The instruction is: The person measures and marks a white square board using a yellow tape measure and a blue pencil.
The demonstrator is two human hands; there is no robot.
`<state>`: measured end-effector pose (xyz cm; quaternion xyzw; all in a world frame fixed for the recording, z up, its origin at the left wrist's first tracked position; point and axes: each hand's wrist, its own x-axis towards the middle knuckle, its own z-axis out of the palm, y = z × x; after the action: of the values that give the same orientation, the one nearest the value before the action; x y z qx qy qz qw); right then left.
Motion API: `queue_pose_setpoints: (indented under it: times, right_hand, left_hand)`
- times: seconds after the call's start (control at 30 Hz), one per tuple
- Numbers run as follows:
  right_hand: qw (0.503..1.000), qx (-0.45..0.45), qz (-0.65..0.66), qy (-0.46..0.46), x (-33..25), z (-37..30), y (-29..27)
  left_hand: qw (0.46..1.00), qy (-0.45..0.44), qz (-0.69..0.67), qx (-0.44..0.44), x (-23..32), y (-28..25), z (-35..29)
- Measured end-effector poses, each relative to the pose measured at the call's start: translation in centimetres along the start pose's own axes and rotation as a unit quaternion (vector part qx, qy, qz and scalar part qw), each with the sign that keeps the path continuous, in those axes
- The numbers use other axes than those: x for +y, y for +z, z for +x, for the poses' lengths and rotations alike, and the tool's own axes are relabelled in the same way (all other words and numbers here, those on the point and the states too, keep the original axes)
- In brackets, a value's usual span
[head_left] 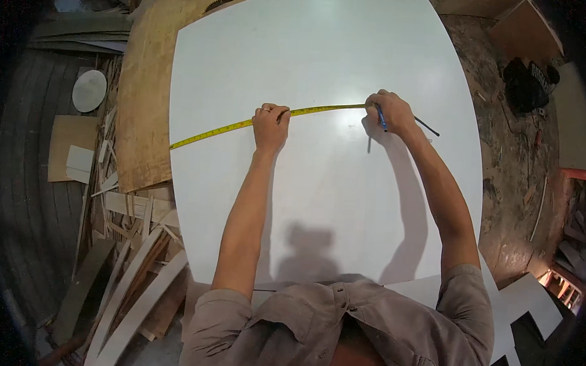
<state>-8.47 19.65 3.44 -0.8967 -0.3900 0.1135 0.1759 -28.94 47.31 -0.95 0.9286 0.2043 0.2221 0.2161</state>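
Note:
A yellow tape measure (215, 132) is stretched across a large white panel (318, 204), from its left edge to my right hand. Partway along the blade, my left hand (270, 123), with a ring on one finger, is closed on it. My right hand (390, 113) is closed at the blade's right end, where the fingers hide the case, if it is there. A blue pen (381, 119) sticks out of the same hand, its tip pointing down toward the panel. Beside the right wrist lies a thin dark rod (427, 126) whose kind I cannot make out.
Under the panel's left side is a plywood sheet (146, 104), with a toothed saw blade (219, 4) near the far edge. Wooden offcuts (135, 268) pile up at the lower left. A black bag (527, 85) lies to the right, and cut white boards (529, 311) stand at the lower right.

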Motion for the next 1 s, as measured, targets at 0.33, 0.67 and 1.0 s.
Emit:
queue_pose_setpoints:
  times: [0.33,0.67,1.0]
  right_hand:
    - [1.0,-0.003,0.002,0.018,0.1,-0.7,0.0]
    - [0.996,0.077,-0.035,-0.037,-0.6,-1.3,1.6]
    - [0.966,0.213,-0.007,-0.144,-2.4,-0.7,3.4]
  left_hand:
    - [0.995,0.033,-0.067,-0.062,-0.3,-0.2,0.6]
    - [0.986,0.055,-0.108,-0.118,-0.1,0.1,2.6]
    - [0.985,0.085,-0.087,-0.121,0.2,1.6,2.6]
